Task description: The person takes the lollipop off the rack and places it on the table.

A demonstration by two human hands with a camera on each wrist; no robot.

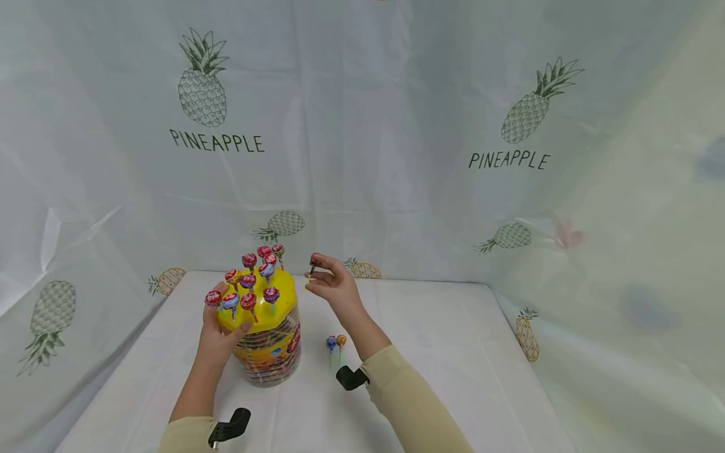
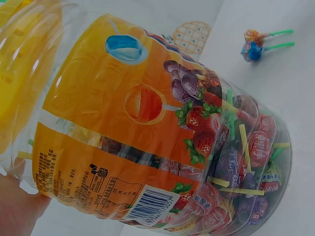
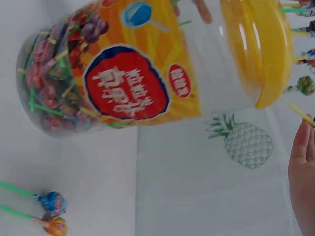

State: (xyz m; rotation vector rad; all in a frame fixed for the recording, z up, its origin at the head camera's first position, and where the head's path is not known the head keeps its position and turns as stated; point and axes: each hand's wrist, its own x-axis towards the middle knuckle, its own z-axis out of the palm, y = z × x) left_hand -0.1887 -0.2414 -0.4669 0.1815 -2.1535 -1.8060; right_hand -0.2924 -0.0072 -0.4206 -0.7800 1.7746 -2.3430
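Note:
A clear plastic candy jar (image 1: 272,371) with an orange printed label stands on the table, lollipops visible inside. Its yellow lid (image 1: 286,292) carries several wrapped lollipops (image 1: 248,281), sticks down in the top. My left hand (image 1: 218,336) grips the jar at its left side, thumb at the front just under the lid. To the right of the lid, my right hand (image 1: 338,288) pinches a lollipop (image 1: 313,267) with a dark wrapper, head up. Its yellow stick (image 3: 298,111) points toward the lid in the right wrist view.
Two lollipops with green sticks, one blue (image 1: 331,342) and one orange (image 1: 341,340), lie on the white table (image 1: 430,352) right of the jar, near my right forearm. A pineapple-print curtain (image 1: 362,126) hangs behind the table's back edge.

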